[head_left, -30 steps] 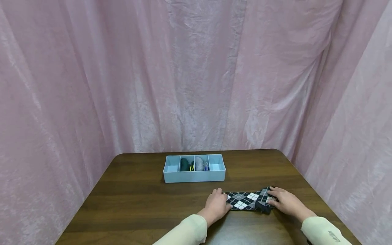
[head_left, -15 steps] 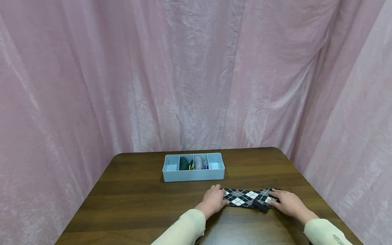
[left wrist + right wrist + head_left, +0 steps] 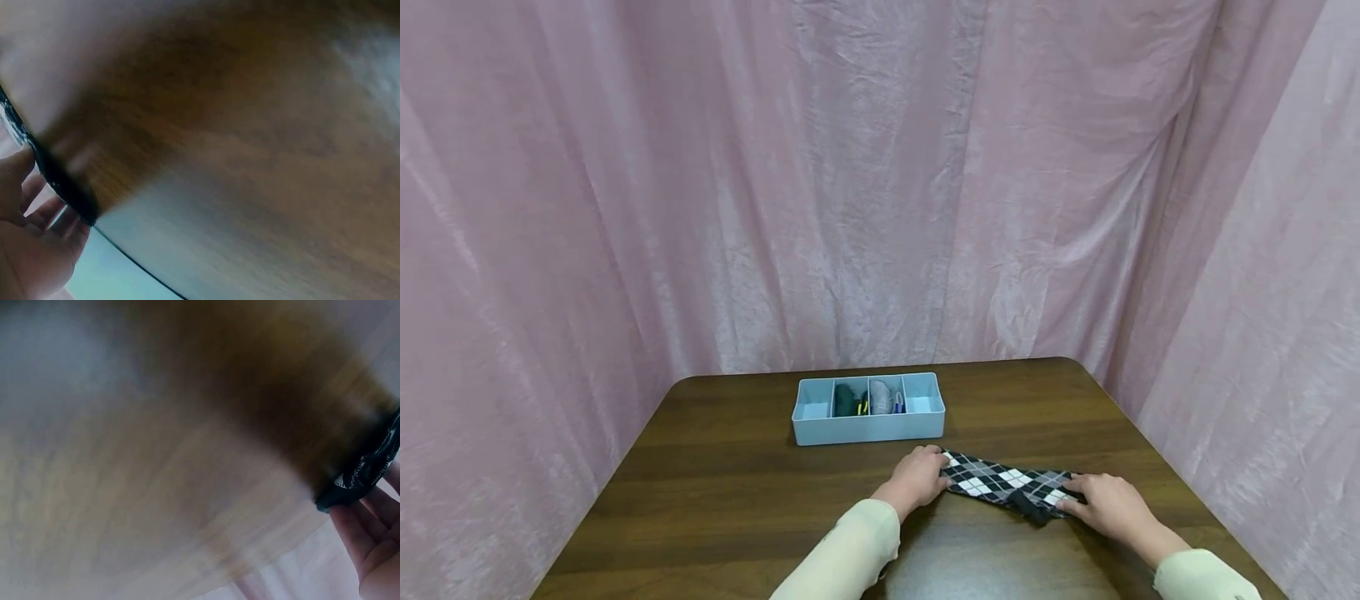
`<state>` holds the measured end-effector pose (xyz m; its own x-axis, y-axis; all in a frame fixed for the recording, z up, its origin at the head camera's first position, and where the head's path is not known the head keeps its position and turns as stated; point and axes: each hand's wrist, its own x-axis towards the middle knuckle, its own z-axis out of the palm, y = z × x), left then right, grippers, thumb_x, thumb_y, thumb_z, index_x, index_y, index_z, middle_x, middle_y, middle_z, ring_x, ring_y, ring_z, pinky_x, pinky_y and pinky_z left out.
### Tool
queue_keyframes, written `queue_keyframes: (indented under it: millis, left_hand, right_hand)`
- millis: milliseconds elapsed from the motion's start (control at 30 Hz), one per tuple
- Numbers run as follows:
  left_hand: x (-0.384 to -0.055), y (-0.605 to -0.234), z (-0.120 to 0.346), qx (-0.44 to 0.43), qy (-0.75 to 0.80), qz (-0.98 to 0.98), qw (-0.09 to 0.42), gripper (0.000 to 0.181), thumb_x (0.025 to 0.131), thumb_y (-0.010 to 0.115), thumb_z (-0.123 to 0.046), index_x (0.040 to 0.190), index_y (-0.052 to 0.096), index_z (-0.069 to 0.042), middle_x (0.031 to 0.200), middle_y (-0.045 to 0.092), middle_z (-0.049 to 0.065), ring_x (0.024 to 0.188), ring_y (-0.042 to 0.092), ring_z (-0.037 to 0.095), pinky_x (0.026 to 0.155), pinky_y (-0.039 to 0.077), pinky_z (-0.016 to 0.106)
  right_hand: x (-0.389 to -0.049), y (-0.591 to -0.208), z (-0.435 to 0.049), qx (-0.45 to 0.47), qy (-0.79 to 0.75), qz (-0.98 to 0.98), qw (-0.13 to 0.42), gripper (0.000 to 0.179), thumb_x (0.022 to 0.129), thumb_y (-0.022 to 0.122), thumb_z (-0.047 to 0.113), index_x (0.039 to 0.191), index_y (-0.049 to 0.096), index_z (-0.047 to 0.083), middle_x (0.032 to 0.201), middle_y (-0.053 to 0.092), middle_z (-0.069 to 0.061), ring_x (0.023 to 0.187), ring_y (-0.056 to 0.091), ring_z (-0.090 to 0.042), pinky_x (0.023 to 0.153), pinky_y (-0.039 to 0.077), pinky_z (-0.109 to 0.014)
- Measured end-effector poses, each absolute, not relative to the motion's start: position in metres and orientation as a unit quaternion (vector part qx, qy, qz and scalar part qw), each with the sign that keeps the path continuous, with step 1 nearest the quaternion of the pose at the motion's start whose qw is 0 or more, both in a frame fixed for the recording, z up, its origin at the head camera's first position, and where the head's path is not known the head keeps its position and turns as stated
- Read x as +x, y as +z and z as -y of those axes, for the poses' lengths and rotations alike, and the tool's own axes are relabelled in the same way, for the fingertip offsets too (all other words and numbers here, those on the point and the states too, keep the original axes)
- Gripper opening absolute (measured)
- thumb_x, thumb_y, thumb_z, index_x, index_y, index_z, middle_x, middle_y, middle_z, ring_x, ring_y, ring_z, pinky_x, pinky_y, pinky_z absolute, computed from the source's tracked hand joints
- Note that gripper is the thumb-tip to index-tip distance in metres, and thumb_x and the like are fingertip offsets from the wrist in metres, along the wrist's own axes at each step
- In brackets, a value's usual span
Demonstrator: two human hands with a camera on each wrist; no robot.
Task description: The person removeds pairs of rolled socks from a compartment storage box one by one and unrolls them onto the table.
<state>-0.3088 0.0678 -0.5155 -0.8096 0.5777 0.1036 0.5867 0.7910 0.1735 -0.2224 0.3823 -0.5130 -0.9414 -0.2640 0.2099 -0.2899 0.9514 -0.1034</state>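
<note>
A black, white and grey argyle sock (image 3: 1000, 482) lies stretched sideways across the table, slanting down to the right in the head view. A solid black heel patch sticks out along its near edge. My left hand (image 3: 917, 477) holds the sock's left end between thumb and fingers. At the other end, my right hand (image 3: 1108, 502) grips the fabric the same way. In the left wrist view, the left hand (image 3: 44, 231) has its fingertips at the sock's dark edge. The right wrist view shows the right hand (image 3: 375, 534) against the dark, white-patterned end.
Behind the sock stands a light blue divided box (image 3: 868, 429). A dark green bundle (image 3: 845, 400) and a grey bundle (image 3: 881, 397) sit in its middle compartments, with small yellow and blue-white items beside them. Pink curtains (image 3: 880, 208) hang behind the brown table (image 3: 722, 500).
The sock has gone from nearly level to slanted: its left end has shifted away and leftward, its right end slightly toward me. Both hands keep hold of it.
</note>
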Motion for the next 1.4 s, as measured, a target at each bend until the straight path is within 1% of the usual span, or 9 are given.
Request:
queue_keyframes:
  millis: [133, 300, 400, 500, 600, 700, 800, 1133, 1400]
  left_hand:
    - [-0.31, -0.521, -0.071, -0.3, -0.075, 0.949, 0.064, 0.029, 0.091, 0.072, -0.029, 0.116, 0.073, -0.014, 0.125, 0.064, 0.008, 0.113, 0.059, 0.025, 0.09, 0.05, 0.037]
    - [-0.311, -0.529, -0.077, -0.278, -0.045, 0.952, 0.119, 0.023, 0.09, 0.072, -0.033, 0.106, 0.074, -0.017, 0.107, 0.064, 0.006, 0.102, 0.059, 0.024, 0.083, 0.048, 0.038]
    - [-0.307, -0.529, -0.082, -0.267, -0.045, 0.953, 0.139, 0.021, 0.089, 0.072, -0.034, 0.099, 0.074, -0.016, 0.1, 0.062, 0.005, 0.097, 0.058, 0.023, 0.08, 0.048, 0.038]
    - [-0.301, -0.529, -0.089, -0.256, -0.054, 0.953, 0.151, 0.024, 0.089, 0.072, -0.038, 0.096, 0.074, -0.015, 0.096, 0.06, 0.006, 0.093, 0.056, 0.023, 0.076, 0.048, 0.036]
    - [-0.294, -0.53, -0.099, -0.238, -0.052, 0.959, 0.144, 0.036, 0.089, 0.068, -0.049, 0.097, 0.074, -0.015, 0.096, 0.058, 0.006, 0.092, 0.055, 0.023, 0.075, 0.047, 0.037]
    - [-0.286, -0.53, -0.106, -0.219, -0.033, 0.967, 0.122, 0.044, 0.088, 0.065, -0.058, 0.1, 0.074, -0.016, 0.1, 0.059, 0.007, 0.096, 0.054, 0.024, 0.076, 0.045, 0.039]
    - [-0.282, -0.531, -0.11, -0.212, -0.015, 0.971, 0.105, 0.046, 0.087, 0.065, -0.06, 0.105, 0.074, -0.019, 0.107, 0.06, 0.007, 0.101, 0.054, 0.023, 0.079, 0.044, 0.041]
    - [-0.288, -0.526, -0.122, -0.258, -0.019, 0.963, 0.073, 0.042, 0.089, 0.065, -0.055, 0.118, 0.072, -0.025, 0.119, 0.06, 0.001, 0.111, 0.053, 0.021, 0.086, 0.045, 0.043]
    - [-0.298, -0.524, -0.128, -0.279, -0.037, 0.958, 0.05, 0.037, 0.091, 0.067, -0.043, 0.122, 0.07, -0.023, 0.125, 0.063, 0.001, 0.122, 0.056, 0.022, 0.103, 0.039, 0.055]
  right_hand:
    - [-0.214, -0.514, -0.379, 0.14, 0.056, 0.982, 0.114, 0.035, 0.083, 0.076, 0.04, 0.098, 0.078, 0.008, 0.089, 0.074, -0.008, 0.075, 0.07, -0.031, 0.064, 0.054, -0.049]
    - [-0.211, -0.51, -0.375, 0.137, 0.056, 0.983, 0.112, 0.029, 0.082, 0.078, 0.038, 0.089, 0.077, 0.011, 0.08, 0.073, -0.003, 0.069, 0.068, -0.026, 0.059, 0.053, -0.046]
    - [-0.214, -0.504, -0.372, 0.138, 0.057, 0.982, 0.114, 0.026, 0.084, 0.077, 0.037, 0.091, 0.076, 0.011, 0.088, 0.073, -0.005, 0.078, 0.069, -0.028, 0.064, 0.054, -0.047]
    - [-0.22, -0.499, -0.368, 0.157, 0.069, 0.978, 0.121, 0.028, 0.088, 0.074, 0.032, 0.103, 0.076, 0.008, 0.107, 0.072, -0.013, 0.095, 0.069, -0.034, 0.075, 0.054, -0.051]
    - [-0.225, -0.498, -0.366, 0.201, 0.094, 0.97, 0.098, 0.035, 0.092, 0.07, 0.029, 0.117, 0.072, 0.004, 0.125, 0.064, -0.021, 0.108, 0.064, -0.039, 0.086, 0.052, -0.054]
    - [-0.226, -0.503, -0.366, 0.25, 0.111, 0.96, 0.06, 0.04, 0.094, 0.067, 0.033, 0.122, 0.069, 0.004, 0.129, 0.062, -0.022, 0.11, 0.063, -0.04, 0.087, 0.051, -0.054]
    - [-0.223, -0.509, -0.368, 0.269, 0.111, 0.955, 0.055, 0.042, 0.095, 0.065, 0.036, 0.122, 0.07, 0.004, 0.127, 0.064, -0.021, 0.107, 0.065, -0.039, 0.084, 0.052, -0.052]
    - [-0.201, -0.513, -0.369, 0.198, 0.088, 0.974, 0.064, 0.042, 0.092, 0.068, 0.04, 0.118, 0.073, 0.008, 0.12, 0.068, -0.017, 0.1, 0.069, -0.035, 0.079, 0.054, -0.051]
    - [-0.191, -0.514, -0.353, 0.136, 0.091, 0.985, 0.056, 0.039, 0.087, 0.073, 0.04, 0.11, 0.075, 0.008, 0.111, 0.072, -0.014, 0.094, 0.07, -0.034, 0.075, 0.056, -0.049]
